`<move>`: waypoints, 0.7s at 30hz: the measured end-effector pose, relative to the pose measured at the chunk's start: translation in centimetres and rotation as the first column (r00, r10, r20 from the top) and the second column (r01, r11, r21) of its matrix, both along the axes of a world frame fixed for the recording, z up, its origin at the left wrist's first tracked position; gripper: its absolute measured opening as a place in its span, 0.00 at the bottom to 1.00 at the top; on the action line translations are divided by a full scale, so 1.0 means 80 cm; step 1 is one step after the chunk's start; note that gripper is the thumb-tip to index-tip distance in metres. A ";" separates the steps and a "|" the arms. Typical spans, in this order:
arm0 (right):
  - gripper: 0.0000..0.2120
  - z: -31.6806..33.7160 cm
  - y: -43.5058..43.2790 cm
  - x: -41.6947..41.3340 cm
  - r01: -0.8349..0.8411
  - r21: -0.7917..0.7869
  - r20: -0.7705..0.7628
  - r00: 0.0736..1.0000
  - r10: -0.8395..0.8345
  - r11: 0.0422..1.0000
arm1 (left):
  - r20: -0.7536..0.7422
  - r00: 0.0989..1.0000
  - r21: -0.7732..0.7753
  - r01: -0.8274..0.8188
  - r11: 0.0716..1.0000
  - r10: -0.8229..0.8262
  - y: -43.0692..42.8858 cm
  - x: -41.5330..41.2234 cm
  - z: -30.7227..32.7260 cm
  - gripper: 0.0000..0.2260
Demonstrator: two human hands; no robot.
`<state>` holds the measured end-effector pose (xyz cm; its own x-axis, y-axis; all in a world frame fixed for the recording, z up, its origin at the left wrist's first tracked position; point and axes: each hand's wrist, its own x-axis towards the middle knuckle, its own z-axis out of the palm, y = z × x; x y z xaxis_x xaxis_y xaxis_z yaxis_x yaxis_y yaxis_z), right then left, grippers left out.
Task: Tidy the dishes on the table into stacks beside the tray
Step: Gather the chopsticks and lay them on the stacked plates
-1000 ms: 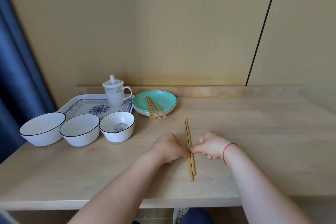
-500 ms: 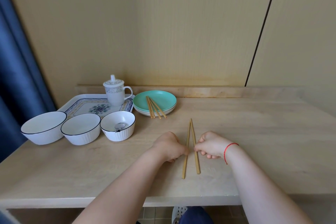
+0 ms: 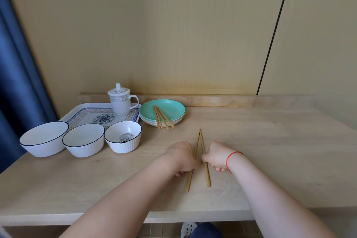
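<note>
Two wooden chopsticks lie on the table in a narrow V, tips meeting at the far end. My left hand (image 3: pixel 182 157) pinches the left chopstick (image 3: pixel 190 178) and my right hand (image 3: pixel 217 155) pinches the right chopstick (image 3: pixel 207 176). Left of them stand three white bowls with dark rims: a large bowl (image 3: pixel 43 138), a middle bowl (image 3: pixel 83 139) and a small bowl (image 3: pixel 123 138) with a metal spoon (image 3: pixel 125 137) inside. A stack of plates with a green plate (image 3: pixel 170 108) on top carries three more chopsticks (image 3: pixel 162 119). The patterned tray (image 3: pixel 87 115) sits behind the bowls.
A white lidded mug (image 3: pixel 120 100) stands on the tray's far right corner. A blue curtain (image 3: pixel 17 83) hangs at the left. A low wooden ledge (image 3: pixel 231 100) runs along the wall. The wooden table (image 3: pixel 280 150) stretches to the right of my hands.
The two chopsticks lay side by side a second ago. My hands have pulled their near ends apart, so they now form a V.
</note>
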<state>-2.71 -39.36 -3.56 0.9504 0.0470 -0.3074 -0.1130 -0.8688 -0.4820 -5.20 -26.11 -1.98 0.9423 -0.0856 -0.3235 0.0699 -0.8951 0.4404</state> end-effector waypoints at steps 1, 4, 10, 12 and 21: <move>0.12 0.002 0.002 -0.002 -0.004 -0.014 0.016 1.000 0.004 1.000 | 0.006 1.000 0.013 0.005 1.000 -0.005 0.000 -0.002 0.001 0.11; 0.13 0.005 0.005 -0.005 -0.017 -0.047 0.045 0.999 0.020 0.999 | -0.002 1.000 -0.019 -0.015 1.000 0.015 0.005 -0.004 0.003 0.11; 0.11 0.003 -0.014 0.001 0.053 0.173 -0.040 0.998 -0.047 0.983 | -0.019 0.992 -0.211 -0.123 0.970 0.122 0.028 0.001 0.011 0.10; 0.10 0.008 -0.022 0.006 0.080 0.264 -0.046 0.996 -0.070 0.961 | 0.002 0.992 -0.260 -0.119 0.958 0.124 0.040 0.003 0.023 0.09; 0.05 0.072 -0.005 0.034 0.006 0.558 0.025 0.999 -0.024 0.830 | 0.164 0.951 -0.405 -0.177 0.897 0.262 0.098 0.038 0.087 0.10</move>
<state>0.00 -39.75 2.23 0.9607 0.1873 -0.2048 -0.1017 -0.4493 -0.8876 -2.20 -18.27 4.94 0.9933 0.0549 -0.1021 0.1139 -0.6277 0.7701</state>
